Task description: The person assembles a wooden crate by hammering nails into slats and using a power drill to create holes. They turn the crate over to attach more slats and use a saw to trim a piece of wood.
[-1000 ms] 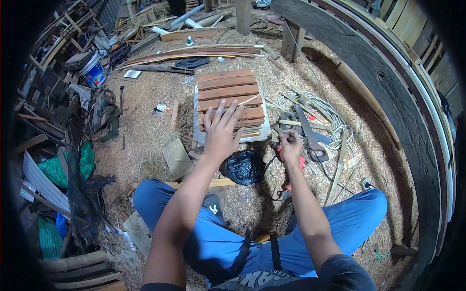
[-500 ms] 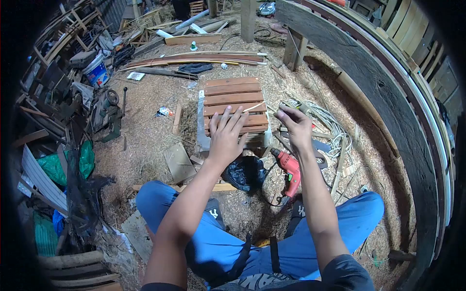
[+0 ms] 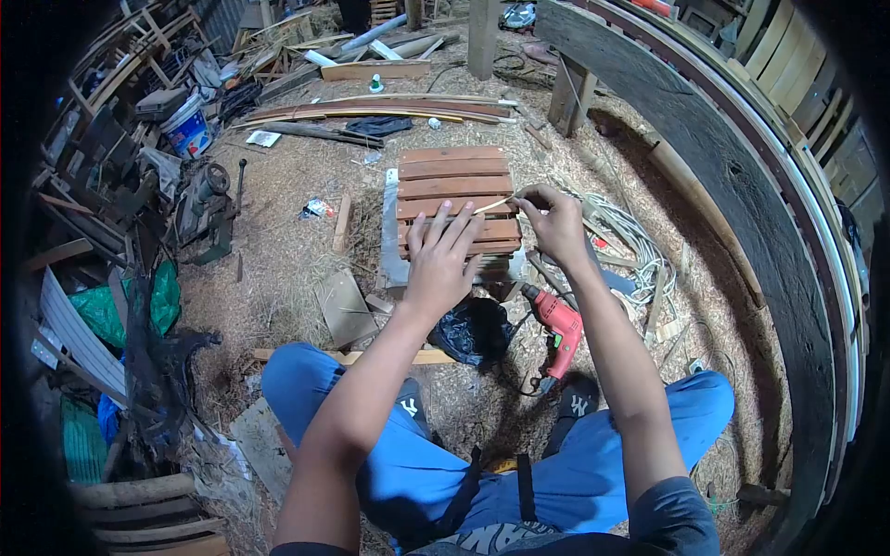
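A small panel of reddish-brown wooden slats (image 3: 452, 170) lies in front of me on a pale block or box (image 3: 390, 199). My left hand (image 3: 443, 259) rests palm down on its lower slats, fingers spread. Across the slats, just right of those fingertips, runs a thin pale strip (image 3: 489, 206), probably wood. At the panel's right edge my right hand (image 3: 556, 227) has thumb and forefinger pinched at the strip's outer end. Below that hand, a red power drill (image 3: 560, 329) lies on the floor beside a black plastic bag (image 3: 475, 331).
Coiled pale cable (image 3: 630, 243) lies to the right, near a heavy dark beam (image 3: 705, 139). Long wooden strips (image 3: 371, 108) lie beyond the panel. Scrap, a blue-white bucket (image 3: 188, 128) and a green sheet (image 3: 97, 310) crowd the left. Shavings cover the floor.
My right hand has moved left and slightly up, to the strip's end at the panel edge. My left hand stays on the slats. The whole view has shifted slightly.
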`<state>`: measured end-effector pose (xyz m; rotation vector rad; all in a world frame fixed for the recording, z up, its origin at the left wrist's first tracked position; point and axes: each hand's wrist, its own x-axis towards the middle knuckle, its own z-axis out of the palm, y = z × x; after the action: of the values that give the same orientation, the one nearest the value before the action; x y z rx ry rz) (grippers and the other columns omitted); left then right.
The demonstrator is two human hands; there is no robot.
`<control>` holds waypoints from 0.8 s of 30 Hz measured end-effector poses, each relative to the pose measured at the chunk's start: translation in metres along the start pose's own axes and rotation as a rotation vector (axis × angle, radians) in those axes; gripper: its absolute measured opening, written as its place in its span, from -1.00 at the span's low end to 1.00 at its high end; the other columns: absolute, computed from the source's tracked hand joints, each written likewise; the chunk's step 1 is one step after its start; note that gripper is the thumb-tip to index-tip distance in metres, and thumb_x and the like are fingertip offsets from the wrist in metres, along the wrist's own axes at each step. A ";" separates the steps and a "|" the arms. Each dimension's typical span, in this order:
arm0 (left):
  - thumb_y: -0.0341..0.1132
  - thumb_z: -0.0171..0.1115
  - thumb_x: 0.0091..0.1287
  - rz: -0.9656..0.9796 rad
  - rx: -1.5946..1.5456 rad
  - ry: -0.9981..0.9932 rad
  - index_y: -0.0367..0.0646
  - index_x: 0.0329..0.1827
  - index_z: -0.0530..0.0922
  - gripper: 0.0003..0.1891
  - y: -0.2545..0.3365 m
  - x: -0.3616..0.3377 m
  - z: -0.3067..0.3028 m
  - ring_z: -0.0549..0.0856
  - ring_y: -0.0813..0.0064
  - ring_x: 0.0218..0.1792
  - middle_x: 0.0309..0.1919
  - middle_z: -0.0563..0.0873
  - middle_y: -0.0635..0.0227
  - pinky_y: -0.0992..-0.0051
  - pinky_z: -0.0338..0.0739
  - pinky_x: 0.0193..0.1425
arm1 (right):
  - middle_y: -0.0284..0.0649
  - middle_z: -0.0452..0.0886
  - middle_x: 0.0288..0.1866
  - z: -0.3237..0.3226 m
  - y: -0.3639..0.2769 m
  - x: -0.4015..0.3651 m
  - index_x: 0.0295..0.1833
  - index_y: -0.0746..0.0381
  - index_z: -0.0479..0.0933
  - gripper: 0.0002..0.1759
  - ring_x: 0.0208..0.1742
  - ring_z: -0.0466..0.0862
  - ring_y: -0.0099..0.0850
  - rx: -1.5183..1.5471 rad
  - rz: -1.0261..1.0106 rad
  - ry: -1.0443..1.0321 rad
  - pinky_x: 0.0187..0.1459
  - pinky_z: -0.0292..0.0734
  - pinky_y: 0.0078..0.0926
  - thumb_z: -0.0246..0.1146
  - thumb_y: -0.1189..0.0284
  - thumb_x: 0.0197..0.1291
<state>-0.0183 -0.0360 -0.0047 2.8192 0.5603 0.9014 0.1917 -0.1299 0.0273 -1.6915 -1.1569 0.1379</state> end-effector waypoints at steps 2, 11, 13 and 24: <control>-0.27 0.52 0.27 -0.001 -0.001 0.002 0.05 0.57 0.49 -0.26 0.000 0.000 0.000 0.32 0.13 0.66 0.61 0.46 0.34 -0.17 0.03 0.68 | -0.04 0.85 -0.23 0.001 0.000 0.000 -0.07 0.36 0.76 -0.88 -0.22 0.87 -0.30 -0.031 -0.013 -0.008 -0.11 0.71 -0.35 0.43 0.56 0.32; -0.26 0.52 0.26 0.000 0.006 0.005 0.04 0.56 0.50 -0.26 0.000 0.000 0.001 0.31 0.13 0.66 0.61 0.46 0.34 -0.18 0.03 0.68 | -0.02 0.77 -0.21 0.001 0.000 -0.002 -0.11 0.32 0.74 -0.88 -0.12 0.78 -0.06 -0.202 -0.236 0.000 -0.02 0.65 -0.18 0.44 0.59 0.23; -0.26 0.52 0.27 -0.001 0.007 0.004 0.04 0.56 0.50 -0.26 0.000 0.000 0.001 0.31 0.13 0.66 0.61 0.46 0.34 -0.19 0.03 0.68 | -0.03 0.76 -0.19 0.002 0.003 -0.003 -0.12 0.31 0.74 -0.87 -0.09 0.76 -0.05 -0.224 -0.271 0.006 0.00 0.64 -0.17 0.44 0.59 0.21; -0.27 0.52 0.27 -0.005 0.003 0.001 0.04 0.56 0.50 -0.27 0.000 -0.001 0.001 0.32 0.13 0.66 0.60 0.47 0.35 -0.16 0.04 0.68 | -0.08 0.75 -0.12 0.008 0.013 -0.012 -0.04 0.31 0.74 -0.78 -0.04 0.73 -0.06 -0.234 -0.430 0.100 0.03 0.64 -0.17 0.44 0.62 0.19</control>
<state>-0.0186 -0.0366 -0.0057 2.8187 0.5693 0.9020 0.1889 -0.1333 0.0084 -1.5856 -1.4744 -0.3575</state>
